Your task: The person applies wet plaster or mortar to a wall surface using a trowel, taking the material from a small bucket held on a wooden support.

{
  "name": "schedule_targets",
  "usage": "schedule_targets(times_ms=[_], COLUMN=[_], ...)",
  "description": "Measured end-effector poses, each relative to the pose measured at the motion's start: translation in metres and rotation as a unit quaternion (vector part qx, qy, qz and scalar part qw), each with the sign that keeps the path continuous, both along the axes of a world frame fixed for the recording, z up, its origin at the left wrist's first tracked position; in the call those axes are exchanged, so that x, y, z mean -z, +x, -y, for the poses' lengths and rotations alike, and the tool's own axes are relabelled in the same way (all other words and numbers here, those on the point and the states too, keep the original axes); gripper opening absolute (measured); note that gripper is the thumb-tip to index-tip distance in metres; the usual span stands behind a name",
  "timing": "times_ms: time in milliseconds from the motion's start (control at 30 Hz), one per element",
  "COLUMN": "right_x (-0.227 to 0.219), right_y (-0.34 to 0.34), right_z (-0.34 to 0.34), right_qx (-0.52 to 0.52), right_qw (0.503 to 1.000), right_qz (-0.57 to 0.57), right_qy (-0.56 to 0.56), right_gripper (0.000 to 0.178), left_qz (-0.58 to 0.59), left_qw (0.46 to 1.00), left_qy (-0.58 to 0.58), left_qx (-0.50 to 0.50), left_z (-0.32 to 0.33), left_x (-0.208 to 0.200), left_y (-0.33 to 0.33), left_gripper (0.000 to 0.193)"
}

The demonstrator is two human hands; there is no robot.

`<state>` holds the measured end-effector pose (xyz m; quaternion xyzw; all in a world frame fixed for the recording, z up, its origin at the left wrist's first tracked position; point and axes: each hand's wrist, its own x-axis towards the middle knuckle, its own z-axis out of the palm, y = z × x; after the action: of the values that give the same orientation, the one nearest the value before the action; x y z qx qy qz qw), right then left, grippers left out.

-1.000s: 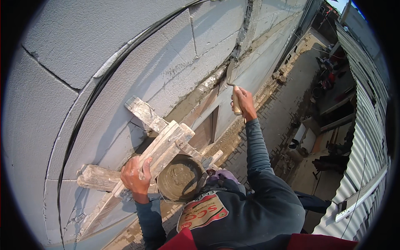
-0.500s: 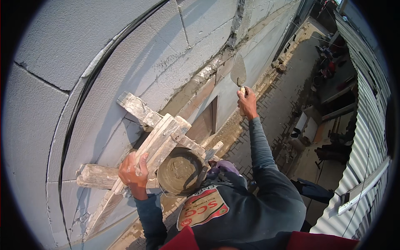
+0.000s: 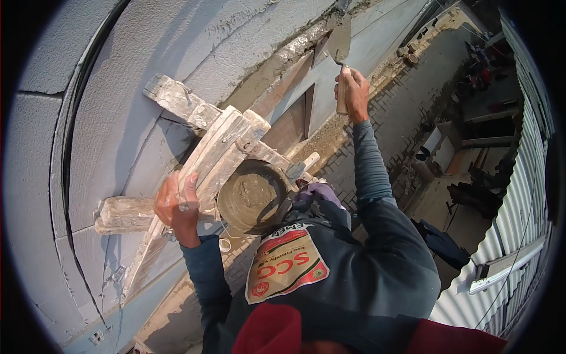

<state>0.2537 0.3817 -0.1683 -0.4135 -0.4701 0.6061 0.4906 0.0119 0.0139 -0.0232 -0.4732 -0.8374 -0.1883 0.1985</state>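
Note:
My right hand [image 3: 354, 94] grips the wooden handle of a trowel [image 3: 340, 40], with the arm stretched out ahead. The trowel's blade points away from me, and its far end overlaps a wet mortar patch on the wall; whether it touches cannot be told. My left hand [image 3: 175, 207] is closed around the edge of a rough wooden plank [image 3: 224, 147], part of a timber frame against the wall. Right beside that plank sits a round dark bucket [image 3: 226, 200] with grey mortar [image 3: 257, 192] inside.
A grey block wall [image 3: 147, 53] rises on the left, with a black cable [image 3: 69, 130] along it and a mortar band [image 3: 253, 88]. Far below lies a paved alley [image 3: 407, 109]. Corrugated metal roofing [image 3: 501, 236] bounds the right side. A timber end [image 3: 124, 214] juts out near my left hand.
The view has shifted, so the frame and bucket appear higher. My right hand has reached slightly farther forward, bringing the trowel blade to the mortar patch in view. My left hand keeps its hold.

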Motion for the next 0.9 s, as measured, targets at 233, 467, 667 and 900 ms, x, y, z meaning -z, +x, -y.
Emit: schedule_targets(times_ms=[233,467,667,900], right_x=[-0.038,-0.030,-0.033,-0.051], right_y=[0.036,-0.013,-0.027,0.037], right_z=[0.028,0.039,0.014,-0.044], right_qx=[0.050,0.207,0.040,-0.065], right_qw=[0.995,0.966,0.995,0.987], right_qz=[-0.064,-0.044,0.081,0.143], right_qy=[0.053,0.150,0.048,0.023], right_gripper=[0.030,0.031,0.026,0.036], left_qz=[0.002,-0.009,0.001,0.009], left_qw=[1.000,0.996,0.999,0.999], left_qy=[0.000,0.069,0.036,0.026], left_qx=[0.004,0.049,0.034,0.023], left_z=[0.008,0.009,0.002,0.004], left_x=[0.005,0.010,-0.007,-0.009], left_y=[-0.002,-0.005,0.004,0.006], left_gripper=[0.034,0.035,0.032,0.034])
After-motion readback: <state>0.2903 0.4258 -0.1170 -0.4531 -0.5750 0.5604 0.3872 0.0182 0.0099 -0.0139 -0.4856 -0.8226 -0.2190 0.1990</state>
